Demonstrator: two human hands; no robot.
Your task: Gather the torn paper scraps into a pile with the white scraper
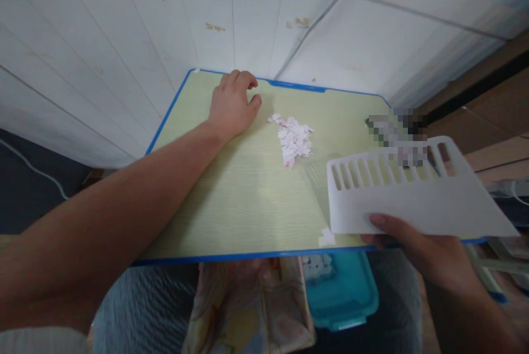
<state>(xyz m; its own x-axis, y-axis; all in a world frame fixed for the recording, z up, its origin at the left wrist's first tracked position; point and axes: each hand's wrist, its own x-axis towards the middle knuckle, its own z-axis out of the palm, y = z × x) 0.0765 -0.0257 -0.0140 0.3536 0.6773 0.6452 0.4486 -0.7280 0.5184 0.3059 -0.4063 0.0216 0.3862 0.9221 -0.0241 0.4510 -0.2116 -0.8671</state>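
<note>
My left hand point(233, 103) is over the far left of the table, its fingers loosely bent and the thumb apart, with nothing between them. Just right of it lies a pile of small torn white paper scraps point(295, 142), some with reddish marks. A white plastic panel point(388, 208) with a row of slots along one side is gripped at its near edge by my right hand point(425, 255), thumb on top and fingers beneath. The panel is held above the right part of the table. A few white scraps point(327, 237) lie by the near edge, left of the panel.
The pale green table point(248, 205) has a blue rim and stands against a white wall point(198, 23). A dark pixelated object point(386, 129) lies at its far right. Below the near edge are a patterned bag point(252, 310) and a teal plastic container point(347, 288) between the knees.
</note>
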